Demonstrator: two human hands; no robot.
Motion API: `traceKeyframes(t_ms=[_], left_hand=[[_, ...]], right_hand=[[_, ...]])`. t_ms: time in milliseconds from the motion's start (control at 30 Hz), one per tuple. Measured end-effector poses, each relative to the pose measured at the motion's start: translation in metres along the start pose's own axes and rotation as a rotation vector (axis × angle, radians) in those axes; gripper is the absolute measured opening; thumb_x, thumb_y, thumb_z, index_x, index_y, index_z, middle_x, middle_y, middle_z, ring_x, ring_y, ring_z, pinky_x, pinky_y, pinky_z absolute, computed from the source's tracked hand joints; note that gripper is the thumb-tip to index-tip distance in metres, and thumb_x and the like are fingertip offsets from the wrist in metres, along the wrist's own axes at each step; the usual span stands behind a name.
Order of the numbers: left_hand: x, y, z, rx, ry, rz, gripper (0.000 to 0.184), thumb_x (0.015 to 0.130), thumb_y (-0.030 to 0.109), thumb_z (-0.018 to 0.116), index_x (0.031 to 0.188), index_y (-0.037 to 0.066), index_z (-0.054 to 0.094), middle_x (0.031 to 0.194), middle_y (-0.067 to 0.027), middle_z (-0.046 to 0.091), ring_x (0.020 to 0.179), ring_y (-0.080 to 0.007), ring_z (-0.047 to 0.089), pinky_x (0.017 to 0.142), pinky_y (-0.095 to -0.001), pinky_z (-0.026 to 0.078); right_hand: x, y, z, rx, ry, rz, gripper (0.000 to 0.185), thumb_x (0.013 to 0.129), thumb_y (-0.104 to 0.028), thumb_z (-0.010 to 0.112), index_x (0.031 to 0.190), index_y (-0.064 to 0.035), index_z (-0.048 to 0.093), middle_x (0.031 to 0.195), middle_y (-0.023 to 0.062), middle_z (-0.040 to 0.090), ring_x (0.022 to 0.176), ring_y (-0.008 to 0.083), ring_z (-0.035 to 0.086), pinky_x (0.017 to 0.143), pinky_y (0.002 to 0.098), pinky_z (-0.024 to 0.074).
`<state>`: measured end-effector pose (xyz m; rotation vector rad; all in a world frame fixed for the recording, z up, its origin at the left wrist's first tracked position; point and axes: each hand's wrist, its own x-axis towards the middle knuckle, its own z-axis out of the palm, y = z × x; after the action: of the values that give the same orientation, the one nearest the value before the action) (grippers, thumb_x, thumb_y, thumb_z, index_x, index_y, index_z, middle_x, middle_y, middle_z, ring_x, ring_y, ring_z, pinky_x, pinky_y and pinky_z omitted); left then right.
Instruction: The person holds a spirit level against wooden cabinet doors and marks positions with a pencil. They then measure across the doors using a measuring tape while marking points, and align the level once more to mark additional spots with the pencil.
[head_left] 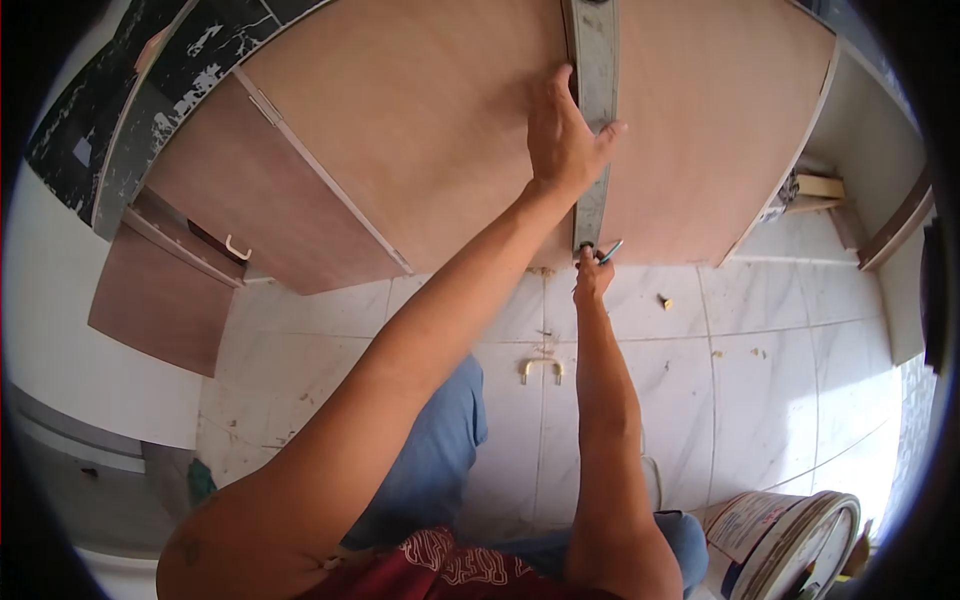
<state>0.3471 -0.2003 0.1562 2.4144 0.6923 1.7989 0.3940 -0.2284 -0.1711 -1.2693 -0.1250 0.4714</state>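
Note:
A long grey metal bar that looks like a spirit level (598,60) lies lengthwise against a plywood cabinet door (450,110). My left hand (565,145) grips it around the middle, fingers behind its left edge and thumb across its face. At the bar's lower end is my right hand (593,275), closed around a slim pencil or pen (612,251) that points up and to the right. The fingers of this hand touch or nearly touch the bar's dark end. A cream cabinet handle (542,371) lies loose on the tiles between my arms.
White marbled floor tiles (660,400) carry scattered chips and debris. At the lower right a paint bucket (780,545) stands close to my leg. Another door (260,190) is on the left, beneath a black marbled counter (190,70). An open cabinet compartment (840,150) is at the right.

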Motion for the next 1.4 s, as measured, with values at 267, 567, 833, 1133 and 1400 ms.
traceKeyframes(t_ms=[267, 567, 833, 1133, 1400], left_hand=[[0.004, 0.01, -0.002, 0.034, -0.059, -0.137, 0.089, 0.066, 0.027, 0.083, 0.135, 0.002, 0.032, 0.111, -0.0174, 0.052, 0.096, -0.0333, 0.055, 0.083, -0.0456, 0.046], [0.001, 0.002, 0.01, 0.051, 0.025, -0.11, 0.089, 0.064, 0.027, 0.083, 0.134, 0.002, 0.034, 0.107, -0.0163, 0.053, 0.097, -0.0323, 0.056, 0.081, -0.0442, 0.048], [0.005, -0.012, 0.003, 0.004, -0.09, 0.028, 0.099, 0.058, 0.039, 0.092, 0.127, -0.004, 0.036, 0.101, -0.0131, 0.054, 0.091, -0.0253, 0.056, 0.08, -0.0387, 0.047], [0.003, -0.009, -0.001, 0.09, -0.015, 0.148, 0.084, 0.069, 0.02, 0.085, 0.133, -0.002, 0.035, 0.118, -0.0227, 0.053, 0.105, -0.0319, 0.056, 0.091, -0.041, 0.046], [0.009, -0.016, 0.0, 0.102, -0.045, 0.108, 0.095, 0.065, 0.034, 0.089, 0.132, -0.006, 0.035, 0.126, -0.0269, 0.049, 0.118, -0.0394, 0.05, 0.1, -0.0431, 0.04]], right_hand=[[-0.011, -0.02, -0.001, 0.031, -0.02, 0.111, 0.042, 0.083, -0.015, 0.075, 0.111, 0.0082, 0.054, 0.08, 0.0114, 0.061, 0.06, 0.0156, 0.056, 0.053, 0.0281, 0.0456], [0.003, 0.003, 0.0, 0.059, -0.019, 0.069, 0.046, 0.08, -0.017, 0.077, 0.112, 0.009, 0.057, 0.086, 0.016, 0.064, 0.068, 0.0211, 0.062, 0.06, 0.0318, 0.0519], [0.002, 0.008, 0.011, -0.17, 0.205, -0.024, 0.05, 0.074, -0.026, 0.081, 0.108, 0.0052, 0.063, 0.093, 0.0165, 0.068, 0.076, 0.0234, 0.066, 0.069, 0.0359, 0.0529], [0.005, -0.001, -0.001, -0.012, 0.029, 0.133, 0.049, 0.072, -0.018, 0.081, 0.111, 0.0059, 0.064, 0.097, 0.0202, 0.069, 0.086, 0.0267, 0.067, 0.075, 0.0362, 0.0526], [0.003, -0.004, -0.001, -0.071, 0.071, 0.138, 0.047, 0.076, -0.012, 0.079, 0.113, 0.0097, 0.061, 0.089, 0.0144, 0.069, 0.071, 0.0184, 0.065, 0.063, 0.0306, 0.053]])
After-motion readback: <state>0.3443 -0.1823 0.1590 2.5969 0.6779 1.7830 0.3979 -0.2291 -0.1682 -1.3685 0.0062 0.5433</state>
